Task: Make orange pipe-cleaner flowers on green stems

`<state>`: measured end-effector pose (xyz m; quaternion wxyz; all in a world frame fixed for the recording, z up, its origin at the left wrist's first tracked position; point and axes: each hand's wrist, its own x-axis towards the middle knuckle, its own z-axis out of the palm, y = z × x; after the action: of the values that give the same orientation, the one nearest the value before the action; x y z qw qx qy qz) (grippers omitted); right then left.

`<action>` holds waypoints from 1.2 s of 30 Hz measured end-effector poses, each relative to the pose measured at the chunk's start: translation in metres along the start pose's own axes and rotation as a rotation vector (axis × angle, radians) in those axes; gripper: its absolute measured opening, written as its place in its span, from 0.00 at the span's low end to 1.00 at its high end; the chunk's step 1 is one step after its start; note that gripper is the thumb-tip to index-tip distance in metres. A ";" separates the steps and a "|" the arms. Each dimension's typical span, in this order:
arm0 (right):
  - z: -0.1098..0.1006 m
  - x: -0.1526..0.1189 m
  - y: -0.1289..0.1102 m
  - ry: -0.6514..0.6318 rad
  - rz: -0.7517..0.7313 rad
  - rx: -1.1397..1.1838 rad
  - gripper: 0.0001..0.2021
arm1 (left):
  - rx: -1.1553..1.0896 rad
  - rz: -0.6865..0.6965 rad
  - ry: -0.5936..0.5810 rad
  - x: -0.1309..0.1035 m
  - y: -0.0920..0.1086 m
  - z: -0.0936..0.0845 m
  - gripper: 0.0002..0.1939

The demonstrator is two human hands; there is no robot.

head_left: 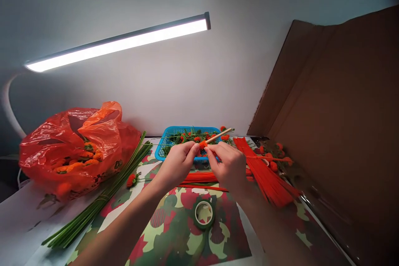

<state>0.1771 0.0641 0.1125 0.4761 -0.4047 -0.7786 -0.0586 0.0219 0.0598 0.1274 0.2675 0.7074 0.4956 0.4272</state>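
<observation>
In the middle of the head view, my hands meet with their fingertips nearly together. Between them is a small orange-red fuzzy coil of pipe cleaner at the lower end of a pale wooden stick, which slants up to the right. My left hand is closed, its thumb and forefinger pinching at the coil's left side. My right hand is closed too, pinching at the coil from the right; its palm side is hidden. Just behind them stands a blue plastic basket with red flower heads and green stems.
Red pipe cleaners fan out at right, beside loose red flowers. Green tape lies in front on the patterned mat. At left are green stems and a red plastic bag. Cardboard rises at right beneath the lamp's light.
</observation>
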 end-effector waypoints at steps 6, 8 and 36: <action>-0.005 0.011 0.012 -0.233 0.369 0.674 0.15 | -0.189 0.062 0.018 -0.003 0.004 0.000 0.18; -0.013 0.016 0.023 -0.481 0.426 0.883 0.17 | -0.262 0.117 -0.144 -0.003 0.003 -0.005 0.18; -0.006 0.005 -0.001 0.041 0.185 0.367 0.09 | -0.183 0.012 0.170 0.003 -0.003 0.004 0.17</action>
<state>0.1795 0.0635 0.1194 0.5609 -0.3798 -0.7258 0.1198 0.0244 0.0636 0.1242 0.2853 0.6441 0.4714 0.5306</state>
